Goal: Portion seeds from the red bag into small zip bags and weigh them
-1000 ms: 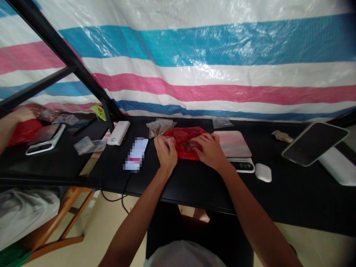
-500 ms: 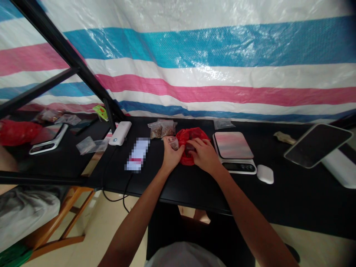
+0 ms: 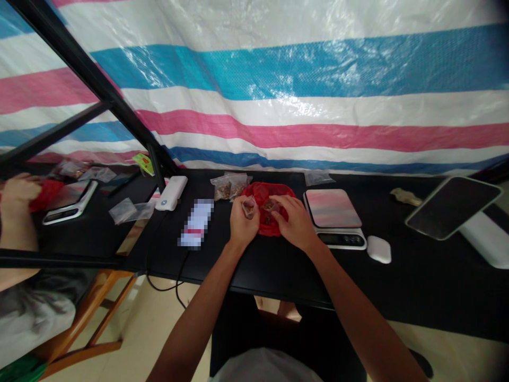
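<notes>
My left hand (image 3: 243, 225) is closed around a small clear plastic bag (image 3: 249, 206), its mouth facing up. Right beside it lies an open red plastic bag (image 3: 274, 188) with small brown bits inside. Over the right part of the red bag, my right hand (image 3: 293, 217) has its fingers curled in at the opening; something brownish shows at the fingertips, too small to name. Behind my left hand stand two filled clear bags (image 3: 230, 185) of brown pieces. To the right of my right hand is a white kitchen scale (image 3: 334, 209), with nothing on its plate.
A phone (image 3: 196, 223) and a white power bank (image 3: 172, 192) lie on the left. On the right are a white earbud case (image 3: 379, 249) and a tilted phone (image 3: 453, 208) on a stand. Beyond the black frame (image 3: 91, 79), another person's hand (image 3: 19, 193) works near a second scale (image 3: 71, 204).
My right hand has risen slightly from inside the red bag, and its contents now show more. The small bag's mouth has turned upward. The other person's hand has come into view.
</notes>
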A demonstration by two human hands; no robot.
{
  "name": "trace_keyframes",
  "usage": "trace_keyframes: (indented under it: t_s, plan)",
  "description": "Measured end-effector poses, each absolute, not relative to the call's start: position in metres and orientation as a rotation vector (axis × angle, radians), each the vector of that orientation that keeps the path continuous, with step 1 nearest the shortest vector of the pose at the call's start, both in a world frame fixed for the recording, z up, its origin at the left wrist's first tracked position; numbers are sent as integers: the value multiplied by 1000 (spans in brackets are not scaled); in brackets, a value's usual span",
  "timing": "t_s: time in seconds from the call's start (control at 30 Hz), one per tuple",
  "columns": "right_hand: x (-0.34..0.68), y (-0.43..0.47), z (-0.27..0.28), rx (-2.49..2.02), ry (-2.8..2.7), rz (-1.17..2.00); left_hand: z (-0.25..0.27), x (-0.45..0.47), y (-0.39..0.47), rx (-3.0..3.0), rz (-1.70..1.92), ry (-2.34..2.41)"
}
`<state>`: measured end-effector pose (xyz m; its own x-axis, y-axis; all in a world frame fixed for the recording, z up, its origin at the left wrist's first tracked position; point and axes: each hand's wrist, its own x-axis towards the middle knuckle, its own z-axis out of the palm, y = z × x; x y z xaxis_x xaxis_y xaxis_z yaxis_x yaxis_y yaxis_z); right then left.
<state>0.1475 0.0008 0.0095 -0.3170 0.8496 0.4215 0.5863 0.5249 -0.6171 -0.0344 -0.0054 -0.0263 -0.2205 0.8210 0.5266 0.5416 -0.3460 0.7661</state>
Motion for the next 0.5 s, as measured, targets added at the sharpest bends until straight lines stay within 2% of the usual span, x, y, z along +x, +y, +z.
trace_keyframes:
  t_s: [0.23, 0.5]
  plan:
    - [150, -2, 15, -1074, -2023, 370, -21, -35, -8, 2200, 1182, 1597]
    - [149, -8, 15, -950, -2140, 203, -16, -34, -10, 2195, 1168, 1550]
